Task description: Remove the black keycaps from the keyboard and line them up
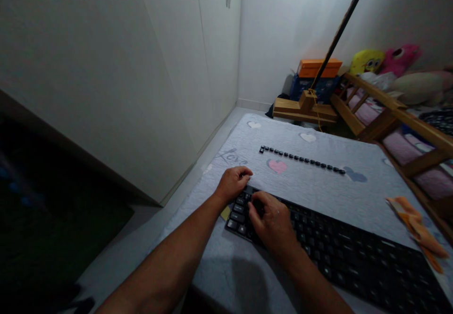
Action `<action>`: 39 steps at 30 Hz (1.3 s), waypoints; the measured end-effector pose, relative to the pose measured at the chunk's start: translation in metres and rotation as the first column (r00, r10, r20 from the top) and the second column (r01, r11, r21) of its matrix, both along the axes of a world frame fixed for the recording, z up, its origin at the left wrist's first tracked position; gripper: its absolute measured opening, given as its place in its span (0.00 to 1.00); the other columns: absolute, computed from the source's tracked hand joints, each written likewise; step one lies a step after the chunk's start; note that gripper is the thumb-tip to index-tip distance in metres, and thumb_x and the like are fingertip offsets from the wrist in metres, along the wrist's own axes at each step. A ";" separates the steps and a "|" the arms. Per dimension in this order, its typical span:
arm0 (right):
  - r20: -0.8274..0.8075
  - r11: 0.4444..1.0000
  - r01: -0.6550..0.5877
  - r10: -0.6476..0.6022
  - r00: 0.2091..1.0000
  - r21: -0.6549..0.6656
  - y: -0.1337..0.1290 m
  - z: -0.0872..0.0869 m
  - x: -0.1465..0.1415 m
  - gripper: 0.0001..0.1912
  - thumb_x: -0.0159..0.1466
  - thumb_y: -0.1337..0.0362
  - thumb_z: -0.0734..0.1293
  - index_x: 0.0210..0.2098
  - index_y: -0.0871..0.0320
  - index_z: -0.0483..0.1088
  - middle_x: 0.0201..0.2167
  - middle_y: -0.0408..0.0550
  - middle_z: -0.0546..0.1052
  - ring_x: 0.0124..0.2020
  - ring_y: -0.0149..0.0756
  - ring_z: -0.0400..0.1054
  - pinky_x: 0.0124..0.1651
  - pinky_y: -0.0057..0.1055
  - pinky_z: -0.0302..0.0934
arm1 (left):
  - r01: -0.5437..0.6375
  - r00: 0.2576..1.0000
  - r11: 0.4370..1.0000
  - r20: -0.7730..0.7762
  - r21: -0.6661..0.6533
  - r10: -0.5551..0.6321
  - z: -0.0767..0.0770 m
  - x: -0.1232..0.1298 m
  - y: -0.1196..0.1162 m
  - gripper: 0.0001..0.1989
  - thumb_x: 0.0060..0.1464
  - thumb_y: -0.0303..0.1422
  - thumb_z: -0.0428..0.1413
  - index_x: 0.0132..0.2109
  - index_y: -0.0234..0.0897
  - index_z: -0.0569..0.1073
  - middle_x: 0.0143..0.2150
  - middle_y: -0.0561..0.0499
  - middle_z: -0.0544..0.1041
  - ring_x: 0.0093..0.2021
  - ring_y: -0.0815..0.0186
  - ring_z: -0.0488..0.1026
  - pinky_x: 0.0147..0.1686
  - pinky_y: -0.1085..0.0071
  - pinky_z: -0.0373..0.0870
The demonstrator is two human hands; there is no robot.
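Note:
A black keyboard [339,243] lies slantwise on a pale patterned cloth. My left hand [234,182] rests at its upper left corner, fingers bent together with thumb near the index; whatever they hold, if anything, is too small to make out. Over the keys at the left end is my right hand [271,215], its thumb and fingers curled toward each other above a dark spot; what lies between them is hidden. Beyond the keyboard, several small black keycaps [301,159] form a long row, with one more just below the row's left end.
The cloth [247,137] has printed hearts. An orange cloth strip [417,229] lies at the right. A yellow piece [225,212] shows beside the keyboard's left end. White cabinet doors [170,69] rise at left; a wooden stand [304,109] and wooden rail [396,106] are behind and right.

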State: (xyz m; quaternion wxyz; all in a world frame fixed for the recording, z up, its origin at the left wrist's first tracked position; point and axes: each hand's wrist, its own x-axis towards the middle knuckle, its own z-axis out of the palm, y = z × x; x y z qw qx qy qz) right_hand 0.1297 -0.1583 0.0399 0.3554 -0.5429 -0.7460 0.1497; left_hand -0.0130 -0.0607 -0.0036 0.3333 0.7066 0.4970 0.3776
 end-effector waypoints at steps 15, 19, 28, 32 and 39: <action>-0.020 0.995 -0.066 0.064 0.998 -0.081 0.004 -0.001 -0.001 0.06 0.59 0.71 0.63 0.35 0.58 0.70 0.32 0.47 0.77 0.33 0.37 0.71 0.37 0.30 0.61 | 0.003 1.000 1.000 -0.029 -0.005 -0.004 0.002 0.001 0.001 0.10 0.52 0.27 0.53 0.39 0.35 0.79 0.35 0.51 0.80 0.35 0.67 0.75 0.39 0.73 0.70; -0.005 0.996 -0.073 0.073 0.997 -0.049 0.002 0.001 0.003 0.07 0.59 0.71 0.62 0.35 0.57 0.70 0.31 0.46 0.76 0.33 0.36 0.70 0.37 0.30 0.61 | -0.014 0.998 1.000 -0.054 -0.012 0.014 0.005 0.000 0.000 0.10 0.52 0.27 0.53 0.39 0.35 0.79 0.33 0.52 0.79 0.33 0.68 0.74 0.37 0.74 0.69; -0.021 0.999 -0.048 0.048 0.999 0.005 0.002 -0.002 0.005 0.06 0.60 0.70 0.61 0.34 0.58 0.69 0.30 0.47 0.76 0.32 0.37 0.71 0.38 0.31 0.63 | 0.002 0.998 1.000 -0.068 -0.015 -0.003 0.005 0.000 0.000 0.10 0.52 0.28 0.53 0.39 0.36 0.79 0.33 0.51 0.79 0.33 0.67 0.73 0.36 0.73 0.69; -0.036 0.999 -0.022 0.021 0.999 -0.027 0.002 0.001 0.003 0.05 0.60 0.70 0.61 0.34 0.58 0.69 0.29 0.46 0.76 0.31 0.36 0.71 0.37 0.30 0.63 | 0.016 0.998 1.000 -0.062 -0.027 -0.017 0.007 0.000 -0.002 0.10 0.52 0.29 0.53 0.39 0.36 0.78 0.35 0.51 0.80 0.34 0.67 0.74 0.37 0.74 0.70; -0.034 1.000 0.004 -0.004 0.999 -0.015 0.002 0.001 0.001 0.04 0.60 0.69 0.62 0.33 0.57 0.68 0.29 0.46 0.76 0.31 0.36 0.71 0.36 0.30 0.63 | 0.051 0.998 0.998 -0.044 -0.041 -0.053 0.006 -0.002 -0.003 0.11 0.51 0.29 0.53 0.40 0.36 0.78 0.37 0.50 0.80 0.36 0.66 0.75 0.38 0.73 0.70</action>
